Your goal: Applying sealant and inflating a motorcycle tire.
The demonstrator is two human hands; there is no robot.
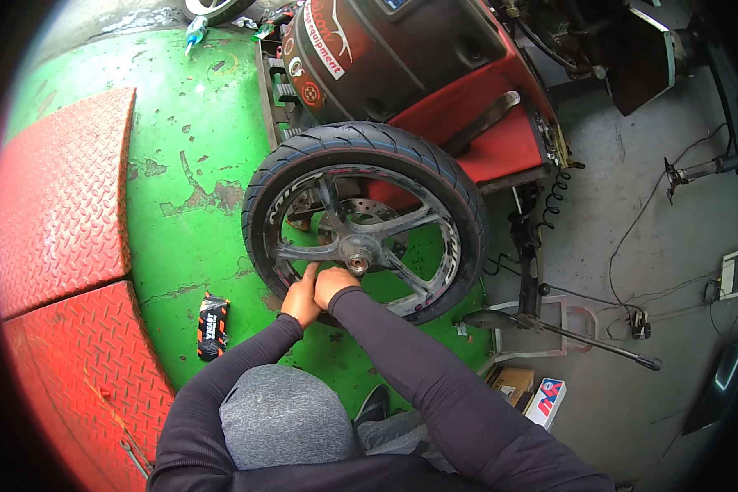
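A motorcycle wheel (328, 242) with a black tyre (463, 176) and worn grey spokes is in front of me, near the red machine. A brake disc (369, 215) shows behind its hub (357, 256). My left hand (302, 302) is closed at the near left part of the rim, one digit pointing up along a spoke. Right beside it, my right hand (334, 284) is curled with its knuckles toward the hub. The two hands touch or nearly touch, and whatever lies between or under their fingers is hidden.
Red tread-plate ramps (66, 205) lie on the left, with a wrench (135, 457) on the nearer one. A black-and-orange package (213, 328) rests on the green floor. The tyre machine (402, 66) stands beyond the wheel. A long lever (590, 338), boxes (545, 402) and cables are at right.
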